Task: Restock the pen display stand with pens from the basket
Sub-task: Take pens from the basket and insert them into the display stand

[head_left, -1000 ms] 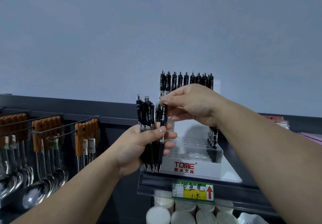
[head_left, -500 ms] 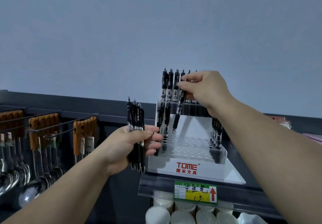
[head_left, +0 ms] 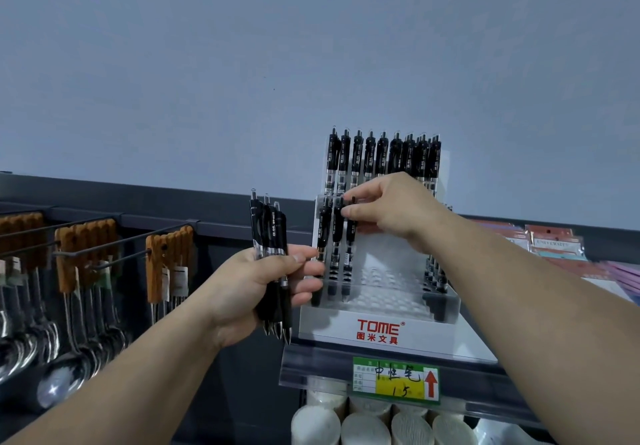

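The right hand (head_left: 391, 211) pinches a pen (head_left: 350, 237) into the display stand (head_left: 377, 330) at its left, so next it likely draws another from the left hand's (head_left: 256, 289) clenched bundle (head_left: 272, 237).

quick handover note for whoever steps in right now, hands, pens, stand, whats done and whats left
Left hand: shut on a bundle of pens, held upright beside the stand's left edge.
Right hand: fingertips pinching the top of a pen in the middle row, third from the left; it stands in the stand but is not released.
Pen stand: back row looks full, two pens already left of the pinched one, some pens at the right side, most front holes empty.
Left: release this pen, then feed the bundle into the empty holes. No basket is in view.
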